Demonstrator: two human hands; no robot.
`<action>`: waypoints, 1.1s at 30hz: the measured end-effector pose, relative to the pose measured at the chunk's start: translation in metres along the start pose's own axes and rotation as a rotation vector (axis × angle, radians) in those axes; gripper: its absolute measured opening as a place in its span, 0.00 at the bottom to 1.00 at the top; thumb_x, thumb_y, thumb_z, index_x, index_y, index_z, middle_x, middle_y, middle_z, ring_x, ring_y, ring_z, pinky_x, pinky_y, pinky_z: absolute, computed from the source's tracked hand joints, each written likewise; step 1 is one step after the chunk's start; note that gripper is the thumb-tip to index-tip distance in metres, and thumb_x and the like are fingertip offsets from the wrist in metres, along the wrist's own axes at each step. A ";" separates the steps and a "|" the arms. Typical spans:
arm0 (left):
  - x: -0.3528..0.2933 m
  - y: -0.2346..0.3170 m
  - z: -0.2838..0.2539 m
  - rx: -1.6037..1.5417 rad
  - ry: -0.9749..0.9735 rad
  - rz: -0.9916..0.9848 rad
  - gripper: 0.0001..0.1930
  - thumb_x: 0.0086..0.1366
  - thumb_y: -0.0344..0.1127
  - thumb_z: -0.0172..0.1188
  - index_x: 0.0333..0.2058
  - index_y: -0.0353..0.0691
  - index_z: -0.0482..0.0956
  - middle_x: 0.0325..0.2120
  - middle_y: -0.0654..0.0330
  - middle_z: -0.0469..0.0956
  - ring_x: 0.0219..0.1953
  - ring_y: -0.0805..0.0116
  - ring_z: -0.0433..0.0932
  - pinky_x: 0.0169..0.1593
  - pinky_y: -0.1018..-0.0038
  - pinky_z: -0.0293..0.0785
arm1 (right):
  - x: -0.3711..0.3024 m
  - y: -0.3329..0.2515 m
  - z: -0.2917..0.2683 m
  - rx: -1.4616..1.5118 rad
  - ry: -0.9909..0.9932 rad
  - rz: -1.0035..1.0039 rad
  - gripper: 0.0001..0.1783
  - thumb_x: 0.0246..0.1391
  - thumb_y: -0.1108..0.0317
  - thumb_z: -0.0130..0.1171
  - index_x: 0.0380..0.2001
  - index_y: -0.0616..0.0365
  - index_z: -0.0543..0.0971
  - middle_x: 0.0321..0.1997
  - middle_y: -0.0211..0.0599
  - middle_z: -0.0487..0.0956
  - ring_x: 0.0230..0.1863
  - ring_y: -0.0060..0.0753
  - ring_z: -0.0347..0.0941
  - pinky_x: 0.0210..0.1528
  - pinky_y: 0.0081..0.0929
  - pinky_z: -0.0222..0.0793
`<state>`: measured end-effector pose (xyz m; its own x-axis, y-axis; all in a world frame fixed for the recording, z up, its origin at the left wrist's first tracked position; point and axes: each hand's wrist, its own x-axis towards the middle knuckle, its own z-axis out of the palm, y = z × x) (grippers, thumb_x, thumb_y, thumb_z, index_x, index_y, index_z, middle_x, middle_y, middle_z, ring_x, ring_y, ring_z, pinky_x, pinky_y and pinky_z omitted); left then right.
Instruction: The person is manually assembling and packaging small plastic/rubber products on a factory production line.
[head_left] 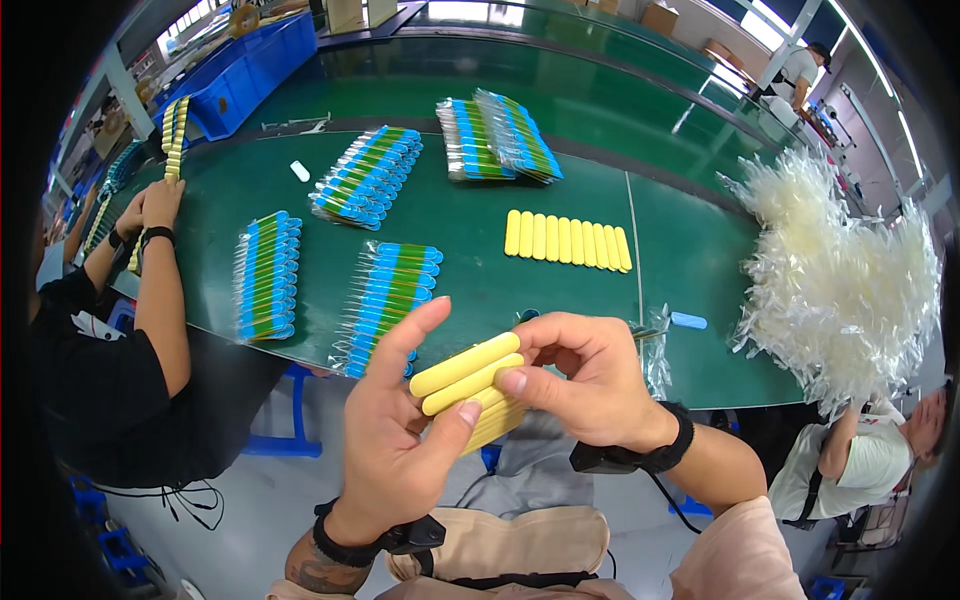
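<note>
My left hand (405, 420) cradles a stack of short yellow nail files (490, 425) with rounded ends, its thumb pressing on them from the near side. Its index finger is raised off the stack. My right hand (590, 375) pinches the stack's right end between thumb and fingers. The top two files are fanned apart from the rest. Beyond my hands, a row of yellow nail files (567, 240) lies side by side on the green table (470, 215). Bundles of blue and green round-ended strips in clear wrapping (395, 290) lie to the left.
A heap of clear plastic sleeves (830, 280) covers the table's right end. A small blue strip (688, 320) and a white piece (300, 171) lie loose. A blue bin (250, 80) stands far left. Co-workers sit left and right; the left one's hands (155, 210) hold a yellow band.
</note>
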<state>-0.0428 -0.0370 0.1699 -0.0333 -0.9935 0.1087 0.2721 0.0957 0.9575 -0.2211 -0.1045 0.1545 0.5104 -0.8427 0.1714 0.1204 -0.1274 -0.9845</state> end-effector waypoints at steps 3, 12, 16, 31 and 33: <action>-0.003 -0.008 0.004 -0.160 0.030 -0.046 0.30 0.64 0.18 0.52 0.65 0.29 0.55 0.51 0.47 0.75 0.53 0.64 0.77 0.56 0.70 0.73 | 0.000 0.000 -0.001 0.127 0.047 0.032 0.13 0.57 0.70 0.65 0.43 0.66 0.79 0.33 0.29 0.80 0.32 0.15 0.73 0.36 0.18 0.71; -0.009 -0.019 -0.007 -0.077 -0.015 -0.100 0.12 0.69 0.24 0.52 0.49 0.23 0.73 0.43 0.51 0.80 0.44 0.70 0.80 0.50 0.71 0.77 | 0.003 0.002 -0.009 0.448 0.087 0.263 0.11 0.58 0.73 0.62 0.42 0.64 0.76 0.34 0.31 0.81 0.30 0.14 0.73 0.33 0.17 0.71; -0.008 -0.017 -0.013 -0.056 -0.079 -0.168 0.11 0.69 0.23 0.52 0.47 0.24 0.74 0.40 0.53 0.81 0.41 0.71 0.81 0.46 0.74 0.78 | 0.003 0.000 -0.008 0.456 0.035 0.374 0.11 0.58 0.72 0.62 0.43 0.64 0.77 0.35 0.32 0.81 0.32 0.15 0.75 0.35 0.19 0.72; -0.002 -0.011 -0.038 -0.018 -0.011 -0.183 0.11 0.58 0.18 0.63 0.40 0.24 0.75 0.35 0.47 0.82 0.35 0.64 0.85 0.39 0.71 0.82 | 0.002 -0.008 -0.027 0.518 0.235 0.263 0.10 0.60 0.71 0.58 0.43 0.63 0.75 0.40 0.39 0.81 0.36 0.28 0.79 0.37 0.29 0.78; -0.003 -0.011 -0.038 -0.061 0.036 -0.128 0.12 0.58 0.18 0.62 0.41 0.23 0.73 0.34 0.47 0.82 0.35 0.63 0.84 0.39 0.71 0.83 | 0.000 -0.008 -0.028 0.505 0.243 0.282 0.10 0.60 0.71 0.58 0.42 0.63 0.75 0.40 0.41 0.81 0.35 0.29 0.79 0.34 0.30 0.78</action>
<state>-0.0089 -0.0378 0.1486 -0.0373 -0.9990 -0.0241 0.3254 -0.0349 0.9449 -0.2463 -0.1182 0.1609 0.3804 -0.9101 -0.1644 0.4265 0.3304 -0.8420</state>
